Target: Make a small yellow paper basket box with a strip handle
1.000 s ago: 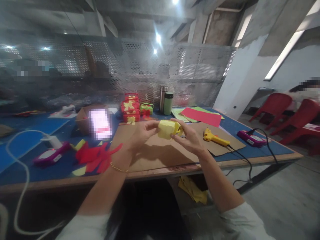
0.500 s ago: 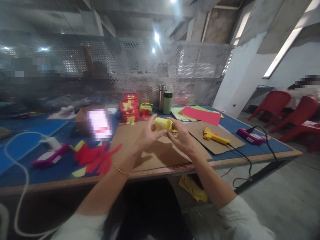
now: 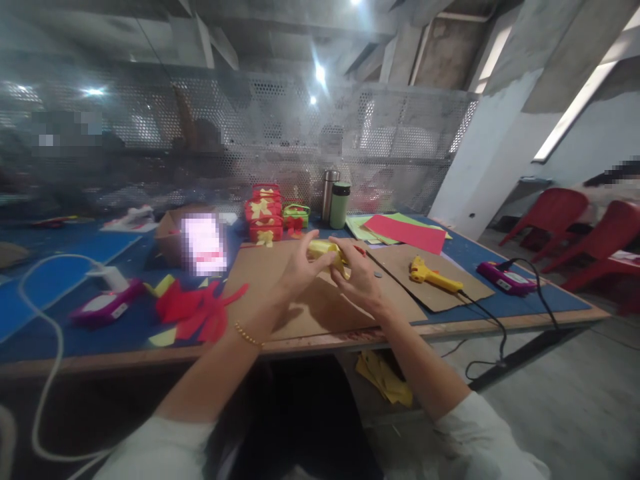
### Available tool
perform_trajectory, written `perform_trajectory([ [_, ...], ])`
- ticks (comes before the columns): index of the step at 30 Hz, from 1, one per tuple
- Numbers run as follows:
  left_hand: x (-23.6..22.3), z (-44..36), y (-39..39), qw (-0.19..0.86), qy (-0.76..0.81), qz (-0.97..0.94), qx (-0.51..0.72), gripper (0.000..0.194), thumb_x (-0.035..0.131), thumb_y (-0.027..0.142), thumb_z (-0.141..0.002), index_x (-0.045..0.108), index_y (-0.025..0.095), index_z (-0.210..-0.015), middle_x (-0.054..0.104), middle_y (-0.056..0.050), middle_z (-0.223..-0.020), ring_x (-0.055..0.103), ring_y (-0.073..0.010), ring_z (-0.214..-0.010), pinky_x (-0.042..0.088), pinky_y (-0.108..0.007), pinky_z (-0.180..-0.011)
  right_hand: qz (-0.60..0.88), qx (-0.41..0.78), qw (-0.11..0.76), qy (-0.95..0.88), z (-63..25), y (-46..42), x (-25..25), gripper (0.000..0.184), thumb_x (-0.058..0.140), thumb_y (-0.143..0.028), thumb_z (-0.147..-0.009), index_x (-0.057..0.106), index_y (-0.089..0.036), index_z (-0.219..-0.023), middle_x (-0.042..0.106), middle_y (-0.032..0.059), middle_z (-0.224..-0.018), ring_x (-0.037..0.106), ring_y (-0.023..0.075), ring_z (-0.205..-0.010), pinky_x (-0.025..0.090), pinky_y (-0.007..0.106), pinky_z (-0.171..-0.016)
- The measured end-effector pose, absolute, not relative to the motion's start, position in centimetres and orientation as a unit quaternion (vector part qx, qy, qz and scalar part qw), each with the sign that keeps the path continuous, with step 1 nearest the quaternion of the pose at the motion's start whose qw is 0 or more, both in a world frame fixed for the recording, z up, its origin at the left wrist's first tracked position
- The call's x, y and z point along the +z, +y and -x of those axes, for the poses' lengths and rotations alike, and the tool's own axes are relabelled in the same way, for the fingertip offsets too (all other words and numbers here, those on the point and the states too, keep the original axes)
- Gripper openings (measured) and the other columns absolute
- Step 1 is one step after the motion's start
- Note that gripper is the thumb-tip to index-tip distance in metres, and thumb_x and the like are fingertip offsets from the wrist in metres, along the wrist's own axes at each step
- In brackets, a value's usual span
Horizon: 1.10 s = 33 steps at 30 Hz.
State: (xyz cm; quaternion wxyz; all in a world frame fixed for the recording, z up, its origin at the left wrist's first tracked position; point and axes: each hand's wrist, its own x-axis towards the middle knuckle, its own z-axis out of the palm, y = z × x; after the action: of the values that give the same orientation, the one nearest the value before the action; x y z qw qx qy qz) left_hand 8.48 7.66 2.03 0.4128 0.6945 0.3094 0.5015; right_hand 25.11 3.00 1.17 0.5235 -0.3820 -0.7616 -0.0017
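Both of my hands hold a small folded yellow paper piece [image 3: 325, 250] above a brown cardboard sheet [image 3: 320, 307] on the table. My left hand [image 3: 297, 270] pinches its left side with fingers closed on it. My right hand [image 3: 357, 280] grips its right end from below and behind. Much of the paper is hidden by my fingers.
A yellow glue gun [image 3: 433, 275] with a black cord lies on cardboard to the right. Red paper cut-outs [image 3: 197, 312] lie left. Stacked red gift boxes [image 3: 264, 219], two flasks [image 3: 335, 203], coloured paper sheets [image 3: 403, 232] and purple devices [image 3: 503, 277] stand further back. A mesh screen backs the table.
My hands have lowered slightly toward the cardboard and turned the yellow paper, so it now looks flatter and narrower between my fingers.
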Motion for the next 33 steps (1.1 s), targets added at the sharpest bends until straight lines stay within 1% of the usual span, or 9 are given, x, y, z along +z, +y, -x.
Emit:
perform_trajectory([
  [7, 2.2, -8.5, 7.4, 0.331, 0.338, -0.714, 0.516, 0.063, 0.073, 0.045, -0.088, 0.058, 0.016, -0.142, 0.061, -0.019, -0.147, 0.062, -0.0325, -0.129, 0.050, -0.049, -0.111, 0.383, -0.014, 0.524, -0.760, -25.1, 3.0, 1.0, 0.067, 0.053, -0.014, -0.084, 0.051, -0.023, -0.150, 0.066, 0.0138, -0.141, 0.062, 0.0299, -0.129, 0.051, 0.052, -0.111],
  [14, 2.5, -8.1, 7.1, 0.194, 0.354, -0.738, 0.541, 0.058, 0.069, 0.043, -0.092, 0.057, 0.020, -0.143, 0.062, -0.016, -0.147, 0.060, -0.0315, -0.134, 0.049, -0.050, -0.114, 0.409, -0.172, 0.525, -0.727, -24.6, 0.4, 1.9, 0.063, 0.056, -0.014, -0.088, 0.051, -0.024, -0.150, 0.061, 0.0169, -0.142, 0.056, 0.0355, -0.133, 0.046, 0.060, -0.110],
  [16, 2.4, -7.9, 7.3, 0.142, 0.352, -0.740, 0.556, 0.055, 0.068, 0.047, -0.093, 0.058, 0.022, -0.141, 0.062, -0.016, -0.146, 0.060, -0.0314, -0.134, 0.049, -0.050, -0.113, 0.410, -0.197, 0.533, -0.714, -24.0, -0.6, 1.9, 0.052, 0.056, -0.014, -0.091, 0.058, -0.024, -0.143, 0.067, 0.0156, -0.130, 0.062, 0.0333, -0.120, 0.050, 0.055, -0.104],
  [18, 2.2, -7.8, 7.4, 0.092, 0.354, -0.736, 0.569, 0.055, 0.066, 0.052, -0.094, 0.059, 0.022, -0.140, 0.064, -0.016, -0.142, 0.062, -0.0317, -0.130, 0.050, -0.051, -0.111, 0.394, -0.171, 0.534, -0.728, -23.3, -1.2, 1.6, 0.043, 0.053, -0.014, -0.095, 0.063, -0.023, -0.136, 0.071, 0.0113, -0.106, 0.068, 0.0260, -0.096, 0.056, 0.043, -0.088],
  [21, 2.3, -7.9, 7.4, 0.041, 0.365, -0.728, 0.579, 0.055, 0.065, 0.053, -0.096, 0.059, 0.019, -0.139, 0.068, -0.017, -0.133, 0.064, -0.0315, -0.123, 0.052, -0.051, -0.108, 0.390, -0.103, 0.514, -0.757, -22.3, -1.3, 0.6, 0.043, 0.048, -0.013, -0.097, 0.064, -0.022, -0.136, 0.070, 0.0068, -0.090, 0.065, 0.0188, -0.072, 0.055, 0.032, -0.069],
  [23, 2.3, -8.0, 7.4, 0.024, 0.371, -0.727, 0.577, 0.054, 0.064, 0.052, -0.096, 0.059, 0.019, -0.138, 0.069, -0.017, -0.130, 0.065, -0.0313, -0.121, 0.052, -0.051, -0.107, 0.408, -0.093, 0.512, -0.750, -21.9, -0.9, 0.0, 0.046, 0.047, -0.013, -0.097, 0.062, -0.020, -0.140, 0.072, 0.0105, -0.099, 0.068, 0.0206, -0.078, 0.058, 0.034, -0.072],
  [27, 2.3, -8.1, 7.3, 0.014, 0.373, -0.737, 0.563, 0.053, 0.063, 0.053, -0.097, 0.059, 0.018, -0.137, 0.069, -0.018, -0.130, 0.066, -0.0316, -0.119, 0.052, -0.051, -0.105, 0.444, -0.098, 0.524, -0.720, -22.1, -0.1, -0.5, 0.052, 0.050, -0.017, -0.095, 0.059, -0.018, -0.146, 0.070, 0.0189, -0.123, 0.068, 0.0304, -0.108, 0.058, 0.049, -0.096],
  [30, 2.1, -8.1, 7.4, 0.011, 0.364, -0.749, 0.554, 0.055, 0.060, 0.055, -0.099, 0.059, 0.016, -0.138, 0.068, -0.019, -0.130, 0.065, -0.0317, -0.120, 0.053, -0.051, -0.105, 0.440, -0.022, 0.543, -0.715, -22.4, 0.3, -0.2, 0.048, 0.050, -0.022, -0.097, 0.064, -0.023, -0.142, 0.072, 0.0150, -0.128, 0.065, 0.0312, -0.119, 0.052, 0.053, -0.107],
  [33, 2.0, -8.1, 7.4, 0.006, 0.350, -0.761, 0.546, 0.060, 0.054, 0.060, -0.101, 0.057, 0.014, -0.139, 0.067, -0.021, -0.132, 0.065, -0.0319, -0.122, 0.052, -0.050, -0.106, 0.424, 0.119, 0.590, -0.677, -22.6, 0.6, 0.3, 0.037, 0.051, -0.033, -0.099, 0.074, -0.026, -0.127, 0.076, 0.0090, -0.125, 0.067, 0.0283, -0.121, 0.051, 0.048, -0.110],
])
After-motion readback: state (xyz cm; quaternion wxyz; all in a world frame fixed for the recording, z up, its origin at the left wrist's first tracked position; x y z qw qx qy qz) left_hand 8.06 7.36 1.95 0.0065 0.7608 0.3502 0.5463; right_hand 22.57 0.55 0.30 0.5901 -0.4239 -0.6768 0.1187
